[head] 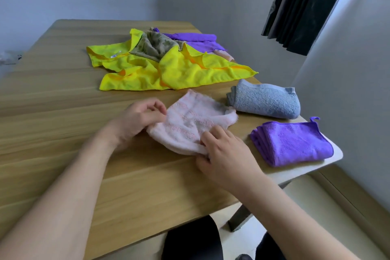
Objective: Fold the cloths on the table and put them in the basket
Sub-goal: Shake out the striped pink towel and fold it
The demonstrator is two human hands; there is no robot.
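We work at the wooden table (63,124), the biggest thing before us. On its far side lies the unfolded heap: the yellow cloth (168,69) spread and rumpled, with a mottled green cloth (157,45) bunched on top of it and loose purple cloths (194,40) behind. These are all left to fold, as we judge it. Near the right edge sit two finished ones, the folded grey-blue towel (266,101) and, closer to us at the corner, the folded purple cloth (293,143). No basket shows anywhere in view, so nothing we can see has been put away yet. Between our hands lies the small pink cloth (190,124), partly folded on the table. Our left hand (139,120) has its fingers curled, pinching the cloth's left edge. Our right hand (223,150) grips its near corner, thumb below and fingers on top.
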